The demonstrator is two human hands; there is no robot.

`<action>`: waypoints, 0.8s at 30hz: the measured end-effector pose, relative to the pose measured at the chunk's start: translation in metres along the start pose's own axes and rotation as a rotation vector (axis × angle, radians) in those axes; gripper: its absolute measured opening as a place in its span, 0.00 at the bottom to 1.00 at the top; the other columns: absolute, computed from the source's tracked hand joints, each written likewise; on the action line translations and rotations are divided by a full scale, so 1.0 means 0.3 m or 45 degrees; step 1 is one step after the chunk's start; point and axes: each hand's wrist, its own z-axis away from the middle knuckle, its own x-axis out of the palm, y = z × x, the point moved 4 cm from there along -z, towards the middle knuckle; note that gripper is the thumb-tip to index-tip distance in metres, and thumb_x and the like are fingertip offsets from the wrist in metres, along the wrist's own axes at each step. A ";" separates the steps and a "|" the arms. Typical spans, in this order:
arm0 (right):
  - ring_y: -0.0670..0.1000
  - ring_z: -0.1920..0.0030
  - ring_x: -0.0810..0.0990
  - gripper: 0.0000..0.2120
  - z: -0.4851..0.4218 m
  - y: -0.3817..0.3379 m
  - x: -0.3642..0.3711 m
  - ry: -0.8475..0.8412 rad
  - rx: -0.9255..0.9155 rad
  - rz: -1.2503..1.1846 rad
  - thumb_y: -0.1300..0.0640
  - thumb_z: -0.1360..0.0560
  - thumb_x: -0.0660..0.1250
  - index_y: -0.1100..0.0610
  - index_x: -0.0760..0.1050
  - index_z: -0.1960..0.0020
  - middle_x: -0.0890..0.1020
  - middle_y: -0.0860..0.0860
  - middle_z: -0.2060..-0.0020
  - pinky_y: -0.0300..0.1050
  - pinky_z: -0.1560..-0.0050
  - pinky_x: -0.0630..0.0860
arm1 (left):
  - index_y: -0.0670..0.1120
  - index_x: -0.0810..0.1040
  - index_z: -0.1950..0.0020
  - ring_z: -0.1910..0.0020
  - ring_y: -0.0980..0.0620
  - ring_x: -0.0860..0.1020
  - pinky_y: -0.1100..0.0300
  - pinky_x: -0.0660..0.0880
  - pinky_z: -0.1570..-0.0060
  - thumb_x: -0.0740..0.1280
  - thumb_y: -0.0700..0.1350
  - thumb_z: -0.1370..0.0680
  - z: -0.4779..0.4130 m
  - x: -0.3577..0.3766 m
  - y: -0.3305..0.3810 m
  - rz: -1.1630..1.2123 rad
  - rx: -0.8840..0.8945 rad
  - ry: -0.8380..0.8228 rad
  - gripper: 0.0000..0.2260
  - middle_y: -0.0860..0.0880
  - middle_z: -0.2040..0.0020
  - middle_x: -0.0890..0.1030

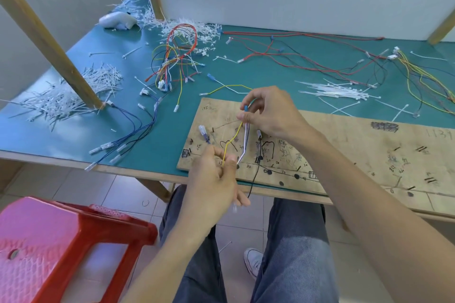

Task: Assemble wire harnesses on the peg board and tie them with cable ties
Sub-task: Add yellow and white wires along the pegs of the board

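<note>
A wooden peg board (344, 140) with pen marks and small pegs lies on the green table. My left hand (214, 177) pinches the lower ends of a yellow wire (232, 140) and a white wire (244, 147) just over the board's near edge. My right hand (268, 110) pinches the same wires' upper ends, where a blue terminal (245, 107) sticks up between the fingers. A black wire (254, 177) hangs from a peg over the table edge.
Loose cable ties lie in a bundle (337, 91) right of my hands and in a heap (73, 91) at the left by a wooden post. A coloured wire bundle (177, 56) sits behind; blue wires (138, 130) lie left. A red stool (61, 248) stands below left.
</note>
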 end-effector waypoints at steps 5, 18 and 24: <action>0.45 0.58 0.83 0.10 -0.032 0.007 0.018 0.126 -0.010 0.199 0.48 0.31 0.82 0.49 0.84 0.56 0.85 0.43 0.64 0.48 0.47 0.79 | 0.59 0.67 0.54 0.78 0.40 0.78 0.59 0.70 0.79 0.60 0.49 0.14 -0.043 0.018 -0.027 0.005 -0.082 -0.033 0.10 0.45 0.77 0.75; 0.57 0.41 0.70 0.07 -0.019 0.004 0.057 0.062 -0.081 0.338 0.46 0.22 0.74 0.48 0.89 0.50 0.81 0.43 0.51 0.59 0.39 0.73 | 0.59 0.65 0.51 0.79 0.43 0.80 0.59 0.74 0.81 0.61 0.48 0.14 0.012 -0.014 -0.043 -0.250 -0.048 -0.034 0.09 0.44 0.77 0.77; 0.52 0.40 0.71 0.15 0.189 -0.110 0.075 -0.043 -0.438 0.541 0.50 0.21 0.70 0.43 0.81 0.35 0.77 0.45 0.42 0.57 0.41 0.70 | 0.59 0.69 0.47 0.79 0.46 0.81 0.51 0.78 0.79 0.60 0.48 0.14 0.024 -0.026 -0.026 -0.397 0.053 -0.019 0.05 0.48 0.70 0.79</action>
